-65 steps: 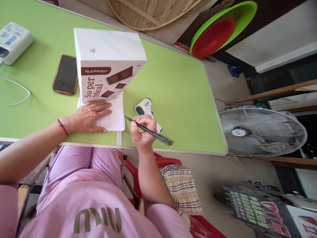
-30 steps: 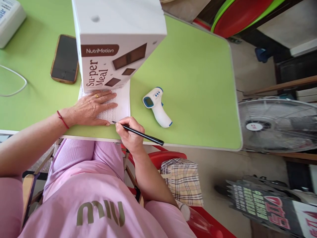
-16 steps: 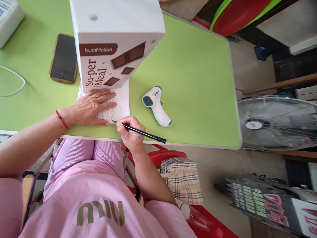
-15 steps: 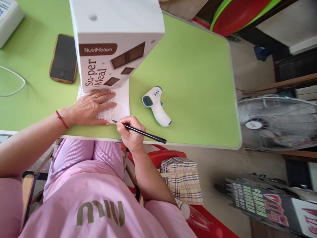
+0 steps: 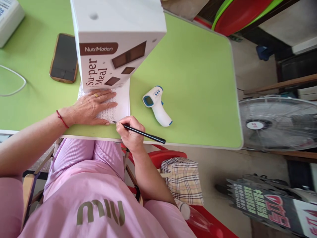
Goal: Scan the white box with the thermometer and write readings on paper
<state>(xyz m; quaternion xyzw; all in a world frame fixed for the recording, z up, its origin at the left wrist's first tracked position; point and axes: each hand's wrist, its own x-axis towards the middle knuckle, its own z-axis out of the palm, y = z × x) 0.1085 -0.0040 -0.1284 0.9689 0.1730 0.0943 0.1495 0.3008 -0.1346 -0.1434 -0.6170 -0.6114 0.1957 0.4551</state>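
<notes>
My left hand (image 5: 92, 106) lies flat on a sheet of paper (image 5: 123, 99) covered with small handwriting, its fingers spread below the box. A black pen (image 5: 146, 134) is pinched in my right hand (image 5: 131, 132), with its tip on or just over the paper near the lower edge of the writing. Behind my left fingers a white NutriMotion box (image 5: 119, 59) stands upright and hides the far part of the sheet. To the right of the paper a white and blue infrared thermometer (image 5: 158, 106) lies on the green table (image 5: 198, 86).
A phone (image 5: 64, 59) lies left of the box. A white cable (image 5: 18, 77) and a white box (image 5: 9, 21) are farther left. Past the table's right edge stands a fan (image 5: 274, 124). A plaid bag (image 5: 183, 181) rests on a red chair by my right arm.
The view has shifted very slightly. Both hands, the pen and the paper look almost the same as before.
</notes>
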